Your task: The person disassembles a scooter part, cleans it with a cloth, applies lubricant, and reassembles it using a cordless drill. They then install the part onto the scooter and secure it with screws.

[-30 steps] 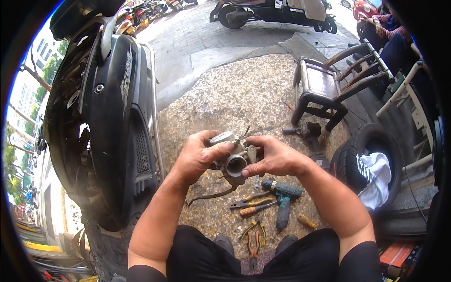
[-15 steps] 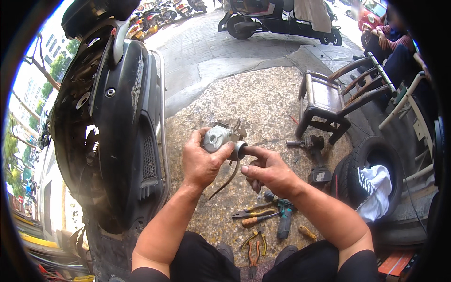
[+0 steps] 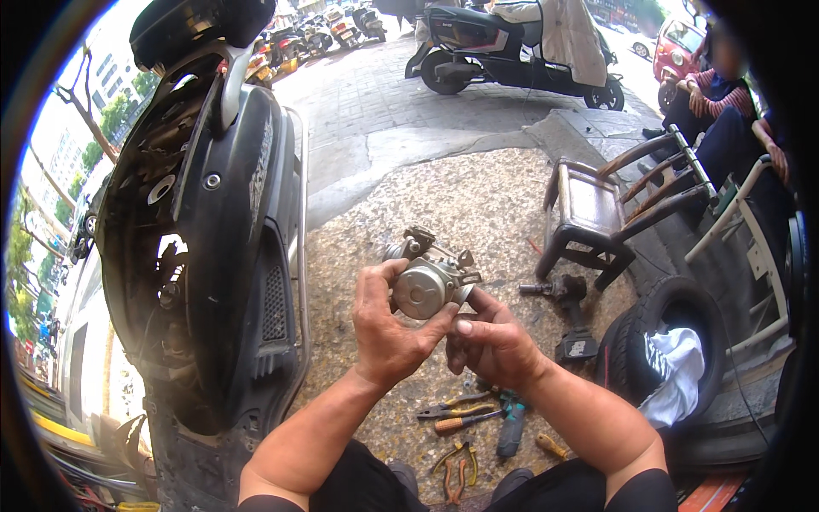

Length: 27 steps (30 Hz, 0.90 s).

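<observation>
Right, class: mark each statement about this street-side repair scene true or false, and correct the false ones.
1. Both hands, left hand and right hand, hold the metal carburettor. True.
2. The black scooter stands to the person's right. False: it is to the left.
3. Pliers lie on the ground below the hands. True.
4. The tyre is fitted to a wheel. False: it lies loose, with a white cloth in it.
5. The power drill is in the right hand. False: it lies on the ground.

Bright daylight, soft shadows, overexposed sky at upper left, sharp centre, strong fisheye bending, black vignetted rim
</observation>
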### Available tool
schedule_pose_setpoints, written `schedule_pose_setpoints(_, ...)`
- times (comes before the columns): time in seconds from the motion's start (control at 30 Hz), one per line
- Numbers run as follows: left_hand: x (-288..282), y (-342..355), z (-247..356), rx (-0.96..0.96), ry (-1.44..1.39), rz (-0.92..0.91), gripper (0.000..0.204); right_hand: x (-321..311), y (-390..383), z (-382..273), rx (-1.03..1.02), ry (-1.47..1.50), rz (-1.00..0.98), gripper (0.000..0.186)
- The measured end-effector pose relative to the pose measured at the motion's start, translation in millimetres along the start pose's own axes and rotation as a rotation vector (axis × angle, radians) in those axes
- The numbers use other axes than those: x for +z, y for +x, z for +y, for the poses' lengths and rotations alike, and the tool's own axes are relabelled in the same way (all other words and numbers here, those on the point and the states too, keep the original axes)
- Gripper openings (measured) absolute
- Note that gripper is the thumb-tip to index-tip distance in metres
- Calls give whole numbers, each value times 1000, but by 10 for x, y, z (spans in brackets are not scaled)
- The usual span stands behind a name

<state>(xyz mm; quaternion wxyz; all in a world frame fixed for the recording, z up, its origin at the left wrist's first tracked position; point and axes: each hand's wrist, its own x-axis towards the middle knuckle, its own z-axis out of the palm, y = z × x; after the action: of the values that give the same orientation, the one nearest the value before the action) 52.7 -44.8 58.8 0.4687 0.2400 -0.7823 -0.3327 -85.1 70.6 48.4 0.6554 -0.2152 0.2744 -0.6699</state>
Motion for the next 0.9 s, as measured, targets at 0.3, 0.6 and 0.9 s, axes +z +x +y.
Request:
schedule_pose_setpoints(0.3, 29, -2, -80, 77, 1, 25, 64, 79, -13, 48, -9, 83, -8, 60)
schedule_pose_setpoints(0.6, -4, -6, -155, 56, -94, 1, 70, 104, -49, 68, -35, 70, -65, 62)
schedule_pose_setpoints(0.9, -63, -7, -79, -74, -330, -58, 68, 152, -60, 62, -38, 66, -88, 62)
